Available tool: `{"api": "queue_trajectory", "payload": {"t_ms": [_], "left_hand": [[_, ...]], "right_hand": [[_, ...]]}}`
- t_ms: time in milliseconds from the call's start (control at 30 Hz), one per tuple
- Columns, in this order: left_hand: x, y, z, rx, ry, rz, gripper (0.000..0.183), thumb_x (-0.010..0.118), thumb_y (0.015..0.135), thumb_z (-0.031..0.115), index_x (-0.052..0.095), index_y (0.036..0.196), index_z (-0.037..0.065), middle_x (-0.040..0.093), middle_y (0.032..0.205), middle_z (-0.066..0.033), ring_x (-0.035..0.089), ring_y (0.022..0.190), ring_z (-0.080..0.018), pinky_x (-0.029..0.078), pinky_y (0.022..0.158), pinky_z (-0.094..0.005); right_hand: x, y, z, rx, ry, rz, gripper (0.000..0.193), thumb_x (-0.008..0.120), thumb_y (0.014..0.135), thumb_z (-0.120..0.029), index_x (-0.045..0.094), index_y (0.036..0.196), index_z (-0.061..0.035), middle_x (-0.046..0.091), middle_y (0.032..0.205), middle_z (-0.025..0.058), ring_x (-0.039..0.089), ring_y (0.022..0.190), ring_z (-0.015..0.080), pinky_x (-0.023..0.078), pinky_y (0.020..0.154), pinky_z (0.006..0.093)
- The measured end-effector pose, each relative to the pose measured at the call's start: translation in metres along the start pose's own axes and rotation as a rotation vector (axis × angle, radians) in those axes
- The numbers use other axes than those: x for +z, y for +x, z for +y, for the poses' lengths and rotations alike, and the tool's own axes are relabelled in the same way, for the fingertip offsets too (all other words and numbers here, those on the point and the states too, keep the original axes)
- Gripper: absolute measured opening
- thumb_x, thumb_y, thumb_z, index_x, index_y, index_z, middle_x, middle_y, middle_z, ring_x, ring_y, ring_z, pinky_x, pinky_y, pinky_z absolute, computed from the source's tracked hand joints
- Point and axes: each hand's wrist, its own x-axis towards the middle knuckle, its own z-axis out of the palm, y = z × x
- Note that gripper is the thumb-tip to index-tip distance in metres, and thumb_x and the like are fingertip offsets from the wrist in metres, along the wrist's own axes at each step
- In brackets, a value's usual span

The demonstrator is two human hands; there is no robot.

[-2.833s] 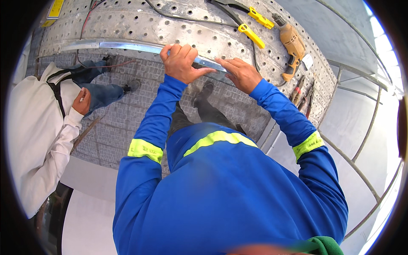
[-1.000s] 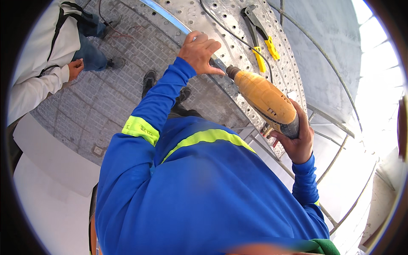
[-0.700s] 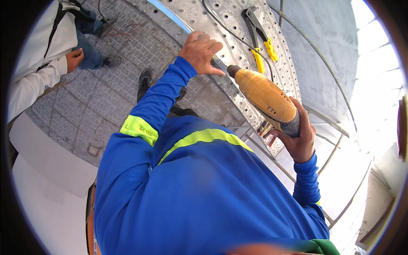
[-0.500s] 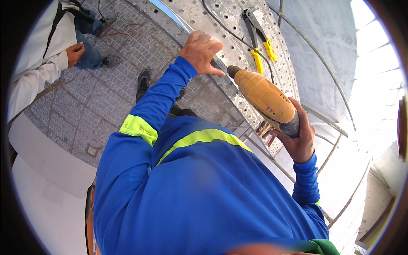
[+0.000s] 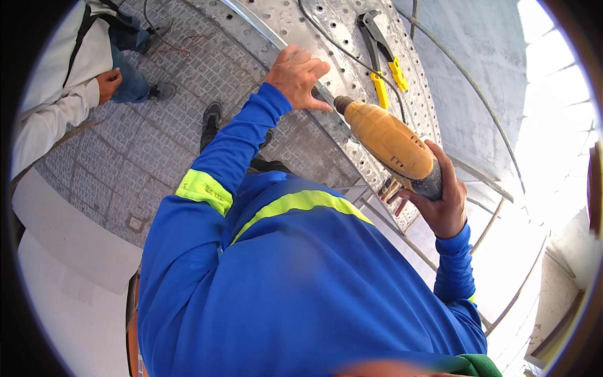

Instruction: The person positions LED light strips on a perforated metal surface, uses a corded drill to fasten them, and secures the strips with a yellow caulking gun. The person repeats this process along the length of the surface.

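Perforated grey metal scaffold platform [image 5: 295, 25] carries yellow-handled pliers [image 5: 382, 56], a dark cable [image 5: 326, 38] and a long silvery metal strip [image 5: 264, 31] along its edge; paved floor [image 5: 157, 151] below

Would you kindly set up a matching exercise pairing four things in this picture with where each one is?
Things:
1. left hand
2. yellow drill
3. yellow-handled pliers
4. right hand

Places:
A. lying on the perforated metal platform
B. gripped in the right hand
C. pressed on the metal strip
D. wrapped around the drill's rear end

Pairs: 1-C, 2-B, 3-A, 4-D
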Motion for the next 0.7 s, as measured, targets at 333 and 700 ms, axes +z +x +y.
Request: {"api": "queue_trajectory", "payload": {"t_ms": [333, 700], "left_hand": [[0.001, 0.000, 0.000, 0.007, 0.022, 0.010, 0.083, 0.080, 0.056, 0.079, 0.067, 0.109, 0.017, 0.068, 0.094, 0.0023, 0.060, 0.103, -0.0184, 0.032, 0.110, -0.0419], [0.002, -0.001, 0.000, 0.006, -0.007, 0.045, 0.073, 0.086, 0.053, 0.069, 0.067, 0.104, 0.020, 0.067, 0.097, 0.0047, 0.059, 0.103, -0.0179, 0.034, 0.108, -0.0412]], "right_hand": [[-0.001, 0.003, -0.015, 0.045, -0.080, -0.025, 0.089, 0.095, 0.070, -0.018, 0.049, 0.146, -0.0051, 0.073, 0.118, 0.0194, 0.074, 0.107, 0.0365, 0.059, 0.091, 0.0416], [-0.003, 0.004, -0.019, 0.043, -0.108, -0.031, 0.089, 0.095, 0.071, -0.016, 0.048, 0.146, -0.0056, 0.072, 0.120, 0.0201, 0.073, 0.108, 0.0376, 0.060, 0.090, 0.0426]]}}
